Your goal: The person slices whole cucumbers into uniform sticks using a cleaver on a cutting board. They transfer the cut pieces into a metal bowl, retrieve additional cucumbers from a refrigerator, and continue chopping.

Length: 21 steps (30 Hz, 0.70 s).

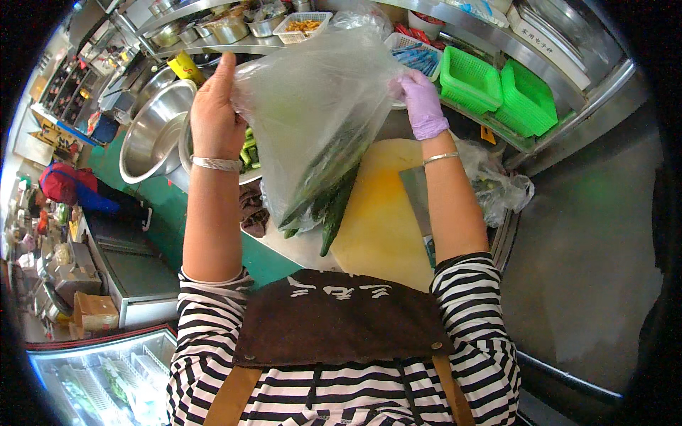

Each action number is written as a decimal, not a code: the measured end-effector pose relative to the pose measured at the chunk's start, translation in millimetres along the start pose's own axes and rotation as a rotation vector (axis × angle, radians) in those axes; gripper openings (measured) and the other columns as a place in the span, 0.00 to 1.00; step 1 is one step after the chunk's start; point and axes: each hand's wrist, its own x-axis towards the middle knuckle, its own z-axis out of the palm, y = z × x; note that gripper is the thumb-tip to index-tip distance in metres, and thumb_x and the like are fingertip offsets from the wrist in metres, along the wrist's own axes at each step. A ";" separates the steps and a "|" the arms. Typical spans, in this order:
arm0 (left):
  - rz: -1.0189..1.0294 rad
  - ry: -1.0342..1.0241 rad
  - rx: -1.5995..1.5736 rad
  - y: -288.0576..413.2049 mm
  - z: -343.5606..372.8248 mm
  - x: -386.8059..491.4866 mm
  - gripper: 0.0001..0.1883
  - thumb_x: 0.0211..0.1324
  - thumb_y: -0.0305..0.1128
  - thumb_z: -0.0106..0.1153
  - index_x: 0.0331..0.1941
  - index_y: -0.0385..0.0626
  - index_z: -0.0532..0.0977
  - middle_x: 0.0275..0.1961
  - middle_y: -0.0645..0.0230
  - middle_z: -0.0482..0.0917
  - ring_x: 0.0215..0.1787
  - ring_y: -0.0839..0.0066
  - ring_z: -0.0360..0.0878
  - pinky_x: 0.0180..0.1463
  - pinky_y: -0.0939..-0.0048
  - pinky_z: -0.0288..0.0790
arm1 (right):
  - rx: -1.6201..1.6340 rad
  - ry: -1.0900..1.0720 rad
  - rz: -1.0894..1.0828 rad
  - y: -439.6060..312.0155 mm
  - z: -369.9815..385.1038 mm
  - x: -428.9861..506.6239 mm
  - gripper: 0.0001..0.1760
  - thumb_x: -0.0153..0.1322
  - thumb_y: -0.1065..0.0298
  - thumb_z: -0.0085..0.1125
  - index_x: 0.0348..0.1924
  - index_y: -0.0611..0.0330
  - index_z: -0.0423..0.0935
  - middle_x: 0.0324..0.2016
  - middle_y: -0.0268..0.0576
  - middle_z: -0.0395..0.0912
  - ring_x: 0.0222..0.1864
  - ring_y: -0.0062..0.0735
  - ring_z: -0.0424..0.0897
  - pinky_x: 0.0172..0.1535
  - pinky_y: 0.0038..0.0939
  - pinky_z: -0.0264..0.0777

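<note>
My bare left hand (217,106) grips one upper side of a clear plastic bag (319,80), thumb pointing up. My right hand (421,101), in a thin purple glove, pinches the bag's other upper side. The bag hangs stretched between both hands. Long dark green cucumbers (333,175) lie slanted inside it, and the end of at least one sticks out at the bottom. Behind and to the right of them is a yellowed cutting board (381,213). A broad flat metal blade (418,194) lies on the board, partly hidden by my right forearm.
Stainless steel bowls (160,133) stand at the left, near cut green vegetables (249,152). Green plastic baskets (471,80) and a white basket of blue packets (415,56) sit at the upper right. A crumpled plastic bag (493,186) lies right of the board. A person (80,186) is at the far left.
</note>
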 end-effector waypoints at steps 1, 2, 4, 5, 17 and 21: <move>0.010 -0.008 -0.048 -2.5 -7.1 7.8 0.15 0.64 0.42 0.57 0.39 0.40 0.76 0.32 0.68 0.80 0.31 0.74 0.79 0.34 0.71 0.73 | -0.136 -0.046 -0.024 -1.5 -3.1 6.6 0.08 0.73 0.70 0.48 0.35 0.64 0.75 0.32 0.40 0.79 0.34 0.29 0.79 0.39 0.30 0.75; -0.016 -0.003 -0.096 -2.6 -15.2 12.1 0.15 0.64 0.42 0.56 0.41 0.39 0.76 0.34 0.66 0.81 0.33 0.73 0.80 0.36 0.69 0.74 | -0.272 -0.093 -0.047 -3.0 -6.1 10.4 0.07 0.74 0.72 0.47 0.37 0.64 0.73 0.34 0.41 0.79 0.36 0.30 0.80 0.40 0.29 0.75; 0.007 0.079 -0.139 0.7 -22.7 15.3 0.17 0.65 0.41 0.56 0.45 0.37 0.75 0.38 0.62 0.83 0.38 0.69 0.83 0.41 0.65 0.77 | 0.179 -0.010 -0.022 -11.2 -0.4 12.0 0.06 0.74 0.72 0.47 0.37 0.64 0.73 0.34 0.41 0.79 0.35 0.30 0.79 0.40 0.29 0.75; 0.010 0.069 -0.142 2.5 -25.5 18.1 0.17 0.65 0.42 0.55 0.45 0.37 0.75 0.39 0.62 0.83 0.39 0.69 0.83 0.41 0.65 0.77 | 0.404 0.030 -0.008 -15.5 1.7 12.7 0.06 0.74 0.72 0.47 0.37 0.64 0.73 0.33 0.41 0.78 0.35 0.29 0.79 0.39 0.30 0.75; 0.151 0.058 0.190 4.7 -42.8 24.7 0.18 0.66 0.42 0.55 0.48 0.37 0.75 0.38 0.63 0.83 0.37 0.71 0.82 0.39 0.67 0.75 | 0.170 0.170 -0.069 -49.8 16.8 29.0 0.08 0.73 0.69 0.50 0.35 0.64 0.75 0.29 0.37 0.78 0.26 0.22 0.75 0.30 0.23 0.70; 0.239 -0.003 0.395 -21.3 -19.0 1.1 0.20 0.69 0.46 0.46 0.46 0.38 0.72 0.34 0.66 0.78 0.33 0.73 0.76 0.40 0.70 0.71 | 0.011 0.172 -0.057 -49.0 -2.9 43.6 0.08 0.73 0.70 0.50 0.39 0.65 0.75 0.31 0.37 0.78 0.29 0.23 0.76 0.33 0.24 0.71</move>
